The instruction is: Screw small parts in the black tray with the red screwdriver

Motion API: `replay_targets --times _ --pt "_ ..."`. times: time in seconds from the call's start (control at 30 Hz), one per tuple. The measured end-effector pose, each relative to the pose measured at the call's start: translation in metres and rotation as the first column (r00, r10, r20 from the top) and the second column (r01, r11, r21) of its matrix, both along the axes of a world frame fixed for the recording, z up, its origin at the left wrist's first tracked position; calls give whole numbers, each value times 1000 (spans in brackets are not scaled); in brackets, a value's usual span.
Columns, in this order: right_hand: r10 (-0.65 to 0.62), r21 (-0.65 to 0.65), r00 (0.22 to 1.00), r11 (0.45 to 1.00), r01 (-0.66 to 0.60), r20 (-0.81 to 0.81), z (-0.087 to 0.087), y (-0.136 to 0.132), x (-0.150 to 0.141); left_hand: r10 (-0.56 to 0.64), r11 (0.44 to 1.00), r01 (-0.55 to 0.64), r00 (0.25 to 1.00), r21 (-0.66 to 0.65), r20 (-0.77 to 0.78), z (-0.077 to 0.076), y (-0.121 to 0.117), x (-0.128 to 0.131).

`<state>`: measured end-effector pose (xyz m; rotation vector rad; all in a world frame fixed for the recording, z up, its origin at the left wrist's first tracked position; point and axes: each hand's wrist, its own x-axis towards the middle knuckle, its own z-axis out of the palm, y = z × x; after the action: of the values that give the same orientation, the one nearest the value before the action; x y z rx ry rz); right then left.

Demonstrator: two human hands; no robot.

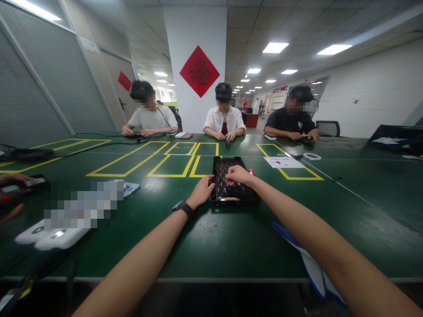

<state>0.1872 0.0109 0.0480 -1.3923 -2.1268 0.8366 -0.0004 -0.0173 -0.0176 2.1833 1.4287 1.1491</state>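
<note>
In front of me on the green table lies a black tool case [235, 201], its inside holding several small metal pieces too fine to name. My left hand [202, 191] rests against the case's left side, thumb and fingers slightly apart; a dark watch sits on that wrist. Over the case's middle is my right hand [237, 175], its fingers curled together in a pinch. Whatever it may hold is hidden by the fingers. A shiny metal rod [229, 199] lies along the near edge of the case. Something red [251, 172] shows just beyond my right wrist.
Yellow tape [119, 175] marks rectangles on the table [165, 259]. A printed sheet [284, 162] and a white ring [312, 156] lie right of the case. White devices [62, 235] stand left; a blue-white cloth [310, 264] lies under my right arm. Several people sit around.
</note>
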Motion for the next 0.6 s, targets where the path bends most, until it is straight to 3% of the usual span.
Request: replay_targets --times 0.2,0.37,0.6 --pt "142 -148 975 975 -168 -170 10 -32 30 -1 1000 2 1000 8 -24 3 -2 1" --pt "259 -78 939 956 -282 -225 6 -48 44 15 1000 -15 1000 -7 -24 3 -2 2" --pt "213 -52 928 970 -239 -305 2 -49 44 -1 1000 1 1000 -17 -17 2 0 1"
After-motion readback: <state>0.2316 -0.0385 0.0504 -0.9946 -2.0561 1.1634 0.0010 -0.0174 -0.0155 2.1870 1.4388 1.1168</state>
